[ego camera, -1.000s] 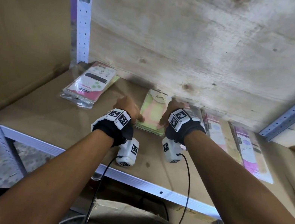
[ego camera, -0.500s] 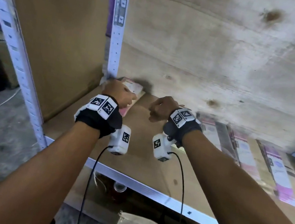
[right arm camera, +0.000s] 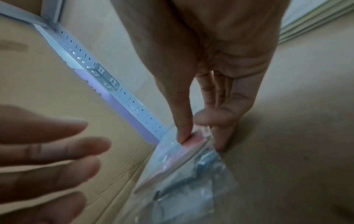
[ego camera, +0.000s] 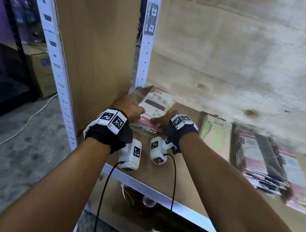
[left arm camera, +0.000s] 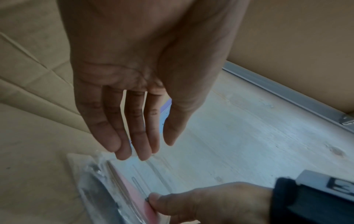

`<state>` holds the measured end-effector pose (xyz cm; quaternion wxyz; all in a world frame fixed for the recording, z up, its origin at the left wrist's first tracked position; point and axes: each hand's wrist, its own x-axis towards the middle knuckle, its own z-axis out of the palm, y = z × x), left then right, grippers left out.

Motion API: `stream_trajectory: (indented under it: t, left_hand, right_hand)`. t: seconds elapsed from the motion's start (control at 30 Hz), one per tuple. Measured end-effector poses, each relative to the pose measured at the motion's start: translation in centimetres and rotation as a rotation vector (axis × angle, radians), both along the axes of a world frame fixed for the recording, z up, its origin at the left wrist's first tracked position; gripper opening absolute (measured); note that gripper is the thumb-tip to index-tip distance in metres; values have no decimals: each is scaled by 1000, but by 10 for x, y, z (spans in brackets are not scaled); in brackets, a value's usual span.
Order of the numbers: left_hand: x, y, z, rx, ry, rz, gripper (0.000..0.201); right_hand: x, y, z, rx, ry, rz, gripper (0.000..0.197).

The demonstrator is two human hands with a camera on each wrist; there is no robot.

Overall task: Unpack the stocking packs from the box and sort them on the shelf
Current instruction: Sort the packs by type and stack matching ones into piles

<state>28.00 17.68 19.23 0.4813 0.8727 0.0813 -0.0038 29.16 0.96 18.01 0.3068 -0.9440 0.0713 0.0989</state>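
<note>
We have shifted both hands from the green pack (ego camera: 215, 136) to the pink pack (ego camera: 155, 106) beside the upright post (ego camera: 148, 33); our right hand (ego camera: 160, 120) pinches its near corner, our left hand (ego camera: 129, 106) hovers spread, so we judge we are squaring it.

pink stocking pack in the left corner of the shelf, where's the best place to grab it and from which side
Take the pink stocking pack by its near short edge, coming from the shelf's open front. It lies flat, with the side panel close on its left and the back wall behind. The right hand already pinches that near edge, thumb on top; the left hand hovers open.
</note>
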Motion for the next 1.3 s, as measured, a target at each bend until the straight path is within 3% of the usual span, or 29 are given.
stream_trajectory:
  t: [0.07,0.1,0.17,0.3,0.4,0.5,0.63,0.77,0.83,0.9,1.0,1.1,1.17,1.3]
  left_hand:
    - [-1,0,2,-18,31,16,17]
    - [-2,-2,3,-30,46,12,16]
    - [-6,-9,8,-87,62,-2,14]
    - [-16,-26,14,-387,79,43,13]
    - [-25,-45,18,-524,136,34,16]
    - [-32,-67,26,-677,198,-94,24]
    - [-37,-89,40,-910,234,-278,80]
    - [-45,-121,50,-1039,281,-333,106]
    - [-49,-135,49,-1084,279,-344,96]
    - [-52,-146,44,-1091,254,-303,65]
    - [-57,-160,34,-1049,221,-264,23]
    - [-62,-173,29,-1080,221,-287,18]
    - [-66,-181,29,-1050,242,-348,20]
    - [-74,-198,27,-974,298,-443,26]
  right_hand:
    - [-1,-5,4,49,6,-31,25]
    - [-5,-8,8,101,35,-18,16]
    - [-4,-20,9,180,51,-42,31]
    - [-19,-48,17,304,72,-131,17]
    - [-46,-68,32,432,-30,-143,29]
    - [-79,-91,49,525,-202,-133,9]
    - [-122,-116,62,342,-458,-50,14]
    - [-161,-138,74,159,-629,14,6]
    - [-174,-147,77,-14,-653,55,15]
    - [-181,-159,78,-124,-602,108,28]
    - [-189,-183,80,3,-554,135,42]
    - [-189,-208,79,186,-629,-36,41]
    - [-189,-223,74,330,-517,-132,42]
    - [-196,-245,56,736,-271,-143,29]
